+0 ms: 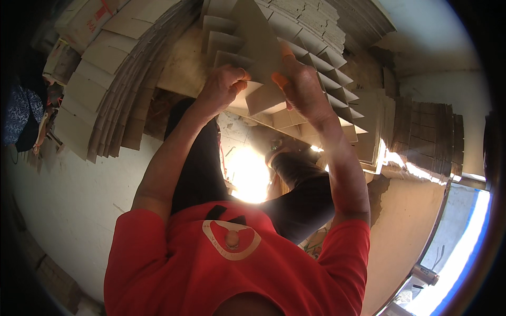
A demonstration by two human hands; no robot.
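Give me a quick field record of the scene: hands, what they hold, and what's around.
left hand: closed on the lower left edge of the cardboard sheet
right hand: grips the sheet's right side, fingers spread
cardboard grid: interlocked strips under the sheet
flat cardboard stacks: fanned at left
dark stack: at right
floor: pale

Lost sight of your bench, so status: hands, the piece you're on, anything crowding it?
Left hand and right hand both gripping one flat cardboard strip. Strip held over the cardboard grid. Fanned cardboard stacks lie left, apart.
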